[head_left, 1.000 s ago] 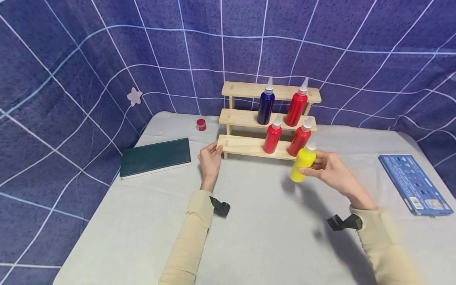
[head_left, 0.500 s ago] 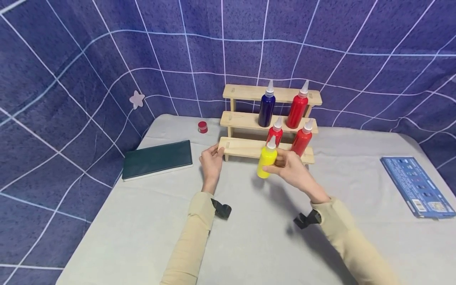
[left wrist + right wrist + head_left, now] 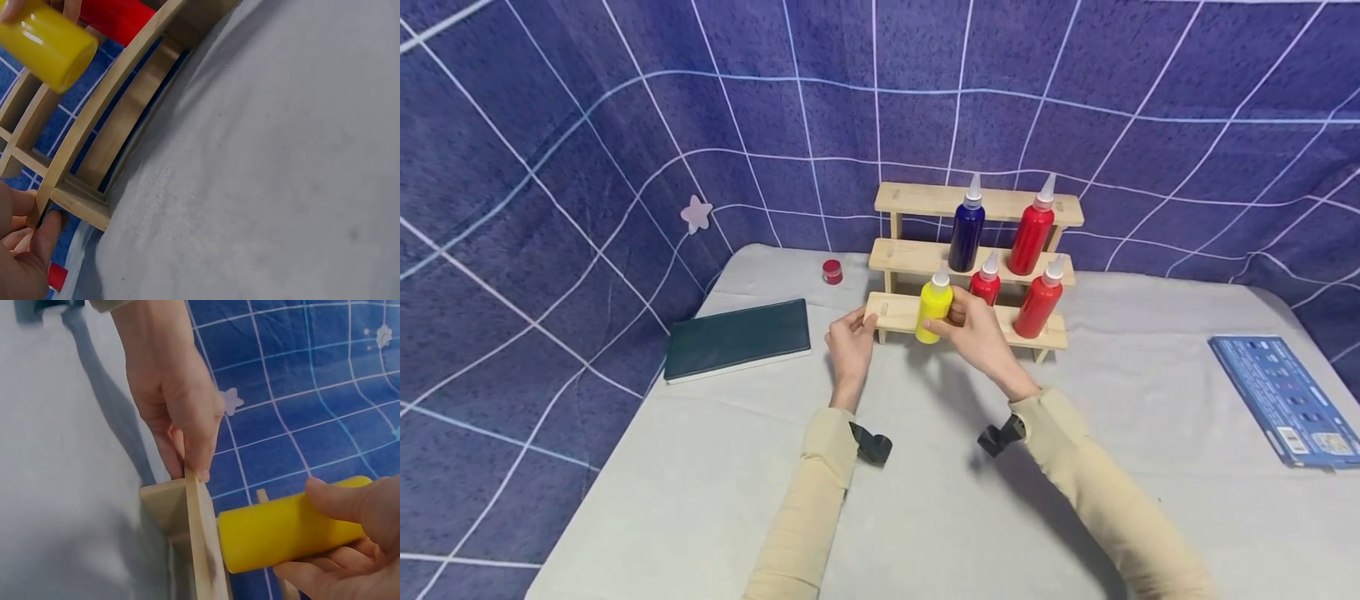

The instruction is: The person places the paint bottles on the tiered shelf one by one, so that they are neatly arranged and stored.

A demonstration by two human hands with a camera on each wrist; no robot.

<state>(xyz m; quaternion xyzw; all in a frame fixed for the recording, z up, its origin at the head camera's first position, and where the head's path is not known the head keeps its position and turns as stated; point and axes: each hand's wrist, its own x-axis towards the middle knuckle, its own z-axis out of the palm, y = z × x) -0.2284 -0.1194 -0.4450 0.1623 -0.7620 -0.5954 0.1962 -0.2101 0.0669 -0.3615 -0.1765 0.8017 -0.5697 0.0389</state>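
Observation:
A three-tier wooden display rack (image 3: 891, 310) stands on the table. My left hand (image 3: 851, 348) pinches the left end of its lowest board, thumb and fingers on either face in the left wrist view. My right hand (image 3: 981, 337) grips a yellow squeeze bottle (image 3: 933, 310) upright at the left part of that board. Its base (image 3: 232, 545) is close to the board in the right wrist view; whether they touch I cannot tell. A red bottle (image 3: 984, 288), partly behind my right hand, and another red bottle (image 3: 1040, 302) stand on the lowest tier.
On the middle tier stand a dark blue bottle (image 3: 967, 233) and a red bottle (image 3: 1032, 237). A small red-lidded jar (image 3: 832, 272) and a dark green notebook (image 3: 737, 339) lie left of the rack. At the right is a flat blue box (image 3: 1285, 400). A patterned curtain (image 3: 760, 117) hangs behind.
My right hand has carried the yellow bottle leftward from the rack's right end, in front of the red bottles, to the lowest board's left part. My left hand keeps its hold on the board.

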